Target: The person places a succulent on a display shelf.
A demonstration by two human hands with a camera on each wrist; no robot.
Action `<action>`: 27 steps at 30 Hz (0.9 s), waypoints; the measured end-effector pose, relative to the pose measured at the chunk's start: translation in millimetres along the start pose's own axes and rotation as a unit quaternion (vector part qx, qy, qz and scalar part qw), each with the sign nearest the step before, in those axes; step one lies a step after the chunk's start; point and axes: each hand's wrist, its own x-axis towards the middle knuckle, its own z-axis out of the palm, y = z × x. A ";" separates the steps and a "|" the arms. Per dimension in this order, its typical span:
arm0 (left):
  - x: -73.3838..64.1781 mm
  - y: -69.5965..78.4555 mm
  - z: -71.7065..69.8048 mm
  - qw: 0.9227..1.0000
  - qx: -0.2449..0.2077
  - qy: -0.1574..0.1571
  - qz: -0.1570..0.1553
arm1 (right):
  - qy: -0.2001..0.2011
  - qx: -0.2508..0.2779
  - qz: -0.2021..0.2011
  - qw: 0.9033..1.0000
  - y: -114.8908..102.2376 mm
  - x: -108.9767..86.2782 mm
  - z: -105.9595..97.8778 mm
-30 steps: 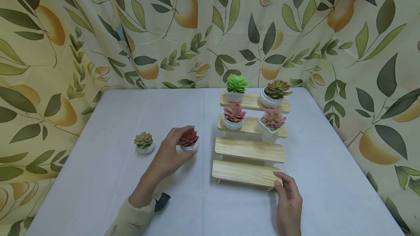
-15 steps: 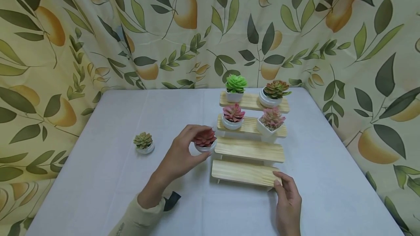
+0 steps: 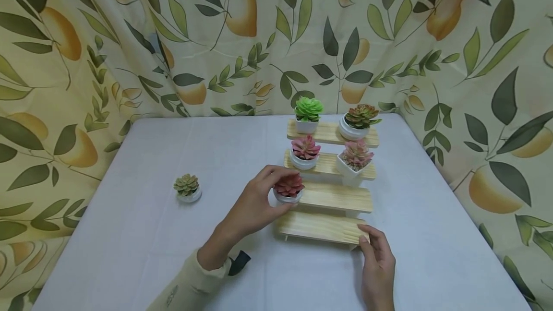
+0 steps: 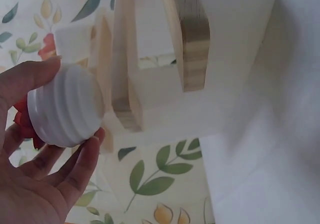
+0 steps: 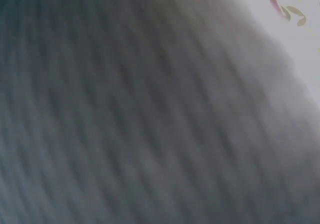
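Observation:
A dark red artificial succulent (image 3: 289,185) in a round white ribbed pot (image 4: 67,105) is gripped by my left hand (image 3: 258,201), fingers over the far side and thumb at the near side. In the head view the pot overlaps the left end of the third step of the tiered wooden stand (image 3: 337,197); in the left wrist view it sits close beside the steps' ends. My right hand (image 3: 378,260) pinches the right corner of the stand's front step (image 3: 319,228). A blurred, dark ribbed surface fills most of the right wrist view.
The back step holds a bright green succulent (image 3: 308,109) and a reddish-green one (image 3: 361,117). Two pink succulents, one round-potted (image 3: 305,149) and one square-potted (image 3: 356,156), stand on the step below. A pale green succulent (image 3: 187,186) sits left on the white tablecloth (image 3: 142,234).
My left hand has carried the dark red succulent rightward from the tablecloth to the left end of the stand's third step. My right hand has stayed at the front step's corner.

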 end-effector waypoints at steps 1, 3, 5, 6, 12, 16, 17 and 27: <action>1.2 0.6 1.9 1.000 -0.002 -0.003 0.000 | 0.002 -0.003 -0.001 1.000 -0.4 0.3 0.0; 3.1 1.7 5.3 1.000 -0.006 -0.008 0.000 | 0.003 0.004 -0.003 1.000 -0.2 0.6 -0.2; 4.4 2.3 8.5 1.000 -0.007 -0.011 -0.003 | 0.002 0.009 -0.004 1.000 -0.2 0.6 0.0; 5.1 2.7 10.0 1.000 -0.007 -0.013 -0.004 | 0.001 0.012 -0.004 1.000 -0.1 0.5 0.1; 9.2 4.1 16.6 1.000 0.004 -0.028 -0.008 | 0.001 0.007 -0.002 1.000 -0.8 -0.1 -0.1; 10.8 4.7 17.9 0.999 0.016 -0.029 -0.009 | -0.001 0.012 -0.003 1.000 -0.5 0.2 -0.9; 11.2 4.8 18.2 0.999 0.019 -0.029 -0.009 | -0.001 0.010 -0.004 1.000 -0.7 0.3 -1.0; 13.1 3.4 22.4 0.999 0.020 -0.034 -0.011 | 0.004 0.001 -0.001 1.000 -2.5 -0.6 -0.6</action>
